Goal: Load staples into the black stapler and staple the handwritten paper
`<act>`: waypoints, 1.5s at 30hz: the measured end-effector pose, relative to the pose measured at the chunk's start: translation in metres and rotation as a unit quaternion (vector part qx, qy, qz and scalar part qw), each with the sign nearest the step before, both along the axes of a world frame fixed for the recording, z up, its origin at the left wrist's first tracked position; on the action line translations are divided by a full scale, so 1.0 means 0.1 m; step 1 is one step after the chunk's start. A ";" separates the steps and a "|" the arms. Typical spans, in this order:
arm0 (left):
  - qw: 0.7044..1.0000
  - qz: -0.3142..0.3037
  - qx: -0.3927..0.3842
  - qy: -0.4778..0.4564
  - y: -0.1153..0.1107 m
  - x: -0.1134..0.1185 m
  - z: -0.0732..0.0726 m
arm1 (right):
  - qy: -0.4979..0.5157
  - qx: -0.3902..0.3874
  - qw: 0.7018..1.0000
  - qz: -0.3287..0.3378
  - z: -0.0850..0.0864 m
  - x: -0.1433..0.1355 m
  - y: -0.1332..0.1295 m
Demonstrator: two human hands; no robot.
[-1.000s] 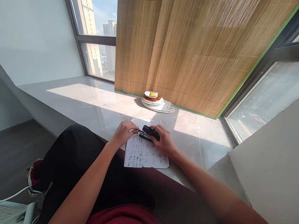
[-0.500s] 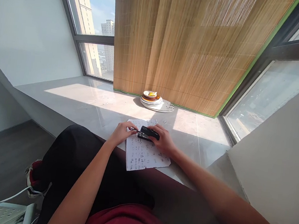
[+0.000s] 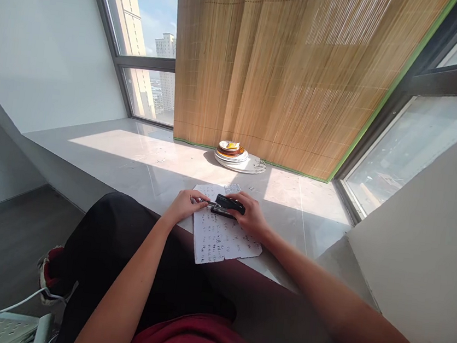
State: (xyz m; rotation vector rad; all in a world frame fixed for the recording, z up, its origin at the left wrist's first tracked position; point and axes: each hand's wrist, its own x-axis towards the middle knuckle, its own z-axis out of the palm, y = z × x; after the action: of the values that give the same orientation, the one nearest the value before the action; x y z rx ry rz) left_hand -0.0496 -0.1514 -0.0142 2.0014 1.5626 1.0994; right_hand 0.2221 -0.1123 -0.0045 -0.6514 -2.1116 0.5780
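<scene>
Head view: paper [image 3: 224, 241] (beneath stapler [image 3: 229, 202]) turned slightly.

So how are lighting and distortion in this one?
Head view: sun streaks the windowsill, while the left hand, right hand and black stapler sit in shade; head view: wide-angle stretch toward the edges, the handwritten sheet too small to read.

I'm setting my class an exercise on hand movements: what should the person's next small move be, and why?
Probably ease the slim, silvery metal piece gently along the black, elongated stapler: the left grip pinches that piece at the stapler's end, while the right grip holds the stapler, its upper and lower parts spread apart, over the white, handwritten paper sheet.
</scene>
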 end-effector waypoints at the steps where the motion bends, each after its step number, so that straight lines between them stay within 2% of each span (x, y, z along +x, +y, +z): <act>1: 1.000 0.004 0.000 -0.001 -0.01 0.00 0.00 | 0.003 -0.004 1.000 -0.001 0.00 0.00 0.00; 5: 1.000 0.018 0.014 -0.008 -0.02 0.01 -0.02 | 0.009 -0.013 1.000 0.001 0.00 0.01 0.01; 11: 0.992 -0.024 0.121 0.022 -0.02 0.05 -0.05 | 0.014 -0.033 0.999 -0.014 0.01 0.03 0.01; 17: 0.987 -0.045 0.147 0.052 -0.02 0.06 -0.03 | 0.017 -0.039 0.999 -0.014 0.02 0.04 0.02; 26: 0.994 -0.055 0.087 0.028 -0.11 0.09 0.02 | 0.020 -0.038 0.999 -0.009 0.02 0.04 0.02; 32: 0.994 -0.066 0.084 0.004 -0.11 0.08 0.01 | 0.019 -0.036 0.999 -0.009 0.03 0.05 0.01; 39: 0.997 -0.014 0.071 0.001 -0.08 0.07 0.03 | 0.015 -0.026 1.000 -0.006 0.03 0.04 0.00; 45: 1.000 -0.017 0.019 -0.002 -0.03 0.06 0.03 | 0.011 -0.024 1.000 -0.010 0.03 0.03 0.00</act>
State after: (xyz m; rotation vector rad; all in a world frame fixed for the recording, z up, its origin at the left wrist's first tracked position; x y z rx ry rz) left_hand -0.0435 -0.1542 -0.0108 2.0409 1.5096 1.1268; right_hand 0.2253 -0.1121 -0.0017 -0.6900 -2.0747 0.6232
